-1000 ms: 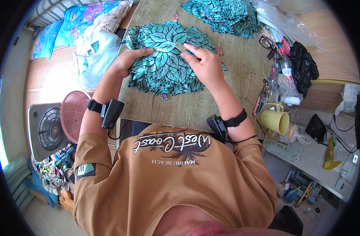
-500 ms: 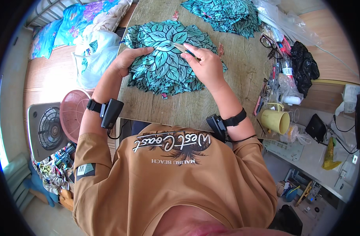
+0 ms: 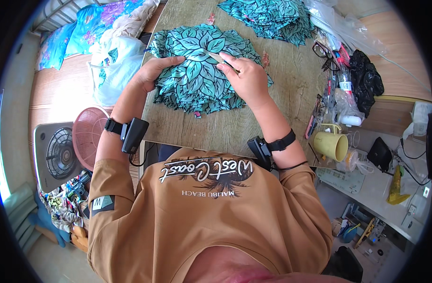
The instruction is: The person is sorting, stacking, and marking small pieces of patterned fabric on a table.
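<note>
A thick, round, ruffled stack of teal cloth pieces (image 3: pixel 197 87) with dark leaf outlines lies on the wooden table (image 3: pixel 187 127). At its left side my left hand (image 3: pixel 155 71) grips the cloth, thumb stretched across the top and the other fingers hidden beneath the edge. Over the right half of the stack, my right hand (image 3: pixel 246 78) pinches a slim, pale, pointed tool (image 3: pixel 216 57). Its tip points to the middle of the leaf pattern; most of its body is hidden in my fingers, so I cannot tell its exact kind.
A second teal leaf-patterned stack (image 3: pixel 277 21) sits at the far right. Along the table's right edge lie glasses (image 3: pixel 324 55), a black plastic bag (image 3: pixel 365 78) and a yellow mug (image 3: pixel 330 145). Off the left side stand a pink basket (image 3: pixel 89 137) and a fan (image 3: pixel 59 155).
</note>
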`<state>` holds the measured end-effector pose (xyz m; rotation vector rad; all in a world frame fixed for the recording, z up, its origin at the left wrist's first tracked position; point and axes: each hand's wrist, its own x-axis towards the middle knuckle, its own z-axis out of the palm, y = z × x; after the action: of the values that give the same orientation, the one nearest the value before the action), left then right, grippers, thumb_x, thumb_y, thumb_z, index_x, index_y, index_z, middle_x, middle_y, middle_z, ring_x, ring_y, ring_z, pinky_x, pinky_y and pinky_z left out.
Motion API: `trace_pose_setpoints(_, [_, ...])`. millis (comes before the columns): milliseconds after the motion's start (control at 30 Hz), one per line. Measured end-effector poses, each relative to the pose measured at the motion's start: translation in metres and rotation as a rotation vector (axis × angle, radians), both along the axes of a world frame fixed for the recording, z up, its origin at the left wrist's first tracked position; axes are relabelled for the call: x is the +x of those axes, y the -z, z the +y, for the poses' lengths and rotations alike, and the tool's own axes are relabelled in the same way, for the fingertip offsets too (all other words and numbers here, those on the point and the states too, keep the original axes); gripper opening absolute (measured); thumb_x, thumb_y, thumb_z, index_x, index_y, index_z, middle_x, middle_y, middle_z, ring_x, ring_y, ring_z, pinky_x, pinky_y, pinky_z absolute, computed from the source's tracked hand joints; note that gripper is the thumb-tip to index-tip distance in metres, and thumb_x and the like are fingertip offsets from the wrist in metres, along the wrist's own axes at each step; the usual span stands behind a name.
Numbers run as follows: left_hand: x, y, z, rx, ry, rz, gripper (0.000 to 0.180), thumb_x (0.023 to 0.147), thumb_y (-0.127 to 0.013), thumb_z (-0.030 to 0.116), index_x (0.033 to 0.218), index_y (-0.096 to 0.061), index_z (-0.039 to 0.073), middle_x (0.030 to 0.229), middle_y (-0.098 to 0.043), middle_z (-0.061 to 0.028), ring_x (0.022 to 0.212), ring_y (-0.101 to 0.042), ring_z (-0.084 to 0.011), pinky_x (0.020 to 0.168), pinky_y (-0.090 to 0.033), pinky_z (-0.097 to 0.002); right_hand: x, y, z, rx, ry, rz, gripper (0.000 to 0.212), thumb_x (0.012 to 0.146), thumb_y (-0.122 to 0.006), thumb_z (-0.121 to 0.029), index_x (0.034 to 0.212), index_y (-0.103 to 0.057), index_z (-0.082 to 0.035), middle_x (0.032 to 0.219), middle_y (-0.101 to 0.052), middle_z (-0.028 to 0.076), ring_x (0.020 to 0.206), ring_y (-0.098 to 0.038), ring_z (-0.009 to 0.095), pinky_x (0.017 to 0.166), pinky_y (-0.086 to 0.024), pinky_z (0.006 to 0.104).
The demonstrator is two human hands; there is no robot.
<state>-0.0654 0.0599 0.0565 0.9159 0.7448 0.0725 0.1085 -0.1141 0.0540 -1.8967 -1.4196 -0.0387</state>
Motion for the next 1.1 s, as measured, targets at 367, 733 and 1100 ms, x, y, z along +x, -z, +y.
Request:
trace_pose_setpoints(367, [0.000, 0.008, 0.002, -0.010, 0.018, -0.006, 0.033, 0.084, -0.066, 0.018, 0.108, -0.059, -0.003, 0.097, -0.067, -0.0117, 0.080, -0.067, -0.0195, 0.073, -0.057, -0.0332, 0.002, 0.002, -0.003, 0.053, -0.010, 0.192, 0.029, 0.079, -0.071, -0.030, 0.105, -0.069, -0.015, 0.069, -0.063, 0.009, 0.056, -0.056, 0.018, 0.052, -0.044, 0.0291])
trace_pose_setpoints(733, [-0.001, 0.009, 0.001, -0.011, 0.016, -0.007, 0.035, 0.084, -0.066, 0.018, 0.110, -0.058, -0.003, 0.098, -0.067, -0.0125, 0.081, -0.067, -0.0198, 0.073, -0.057, -0.0336, 0.002, 0.005, -0.001, 0.014, -0.021, 0.120, 0.030, 0.081, -0.066, -0.037, 0.101, -0.070, -0.015, 0.066, -0.061, 0.008, 0.054, -0.057, 0.023, 0.048, -0.043, 0.0330])
trace_pose_setpoints(1100, [0.000, 0.011, 0.001, -0.045, 0.021, -0.051, 0.035, 0.084, -0.066, 0.017, 0.111, -0.058, -0.004, 0.099, -0.067, -0.0124, 0.080, -0.067, -0.0201, 0.073, -0.057, -0.0330, 0.013, 0.007, -0.018, 0.047, 0.074, 0.235, 0.031, 0.079, -0.073, -0.021, 0.107, -0.067, -0.010, 0.078, -0.067, 0.010, 0.060, -0.058, 0.011, 0.057, -0.045, 0.0254])
